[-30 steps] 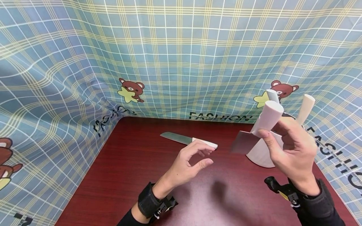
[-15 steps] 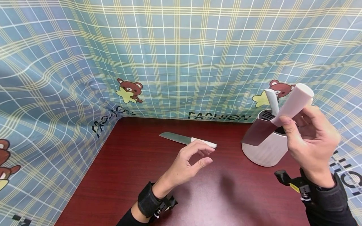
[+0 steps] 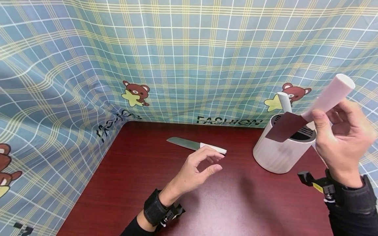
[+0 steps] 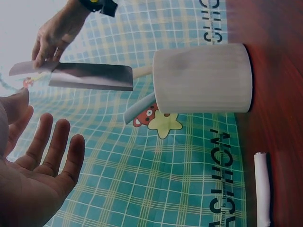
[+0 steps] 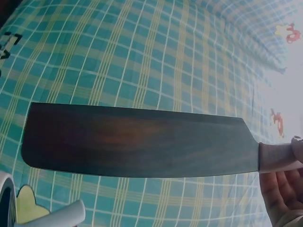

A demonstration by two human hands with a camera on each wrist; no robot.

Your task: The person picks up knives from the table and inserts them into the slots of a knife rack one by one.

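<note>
My right hand (image 3: pixel 344 137) pinches the white handle of a cleaver (image 3: pixel 287 127), thumb on the near side close to the blade. The cleaver is raised and tilted, its broad blade overlapping the top of a white round knife block (image 3: pixel 274 157) in the head view. Side on, the right wrist view shows the whole blade (image 5: pixel 142 142). A pale handle (image 3: pixel 284 102) sticks out of the block; another, cream one (image 4: pixel 143 72), shows in the left wrist view. My left hand (image 3: pixel 196 170) holds nothing, fingers loosely bent, close to a white-handled kitchen knife (image 3: pixel 186 143).
The kitchen knife lies on a dark red table (image 3: pixel 133 183), blade pointing left. Blue checked cloth (image 3: pixel 189 65) with printed bears hangs behind and along both sides. The block stands toward the table's right side, its top black and slotted.
My right hand has moved right and slightly up with the cleaver, uncovering more of the knife block. The left hand and the kitchen knife have stayed in place.
</note>
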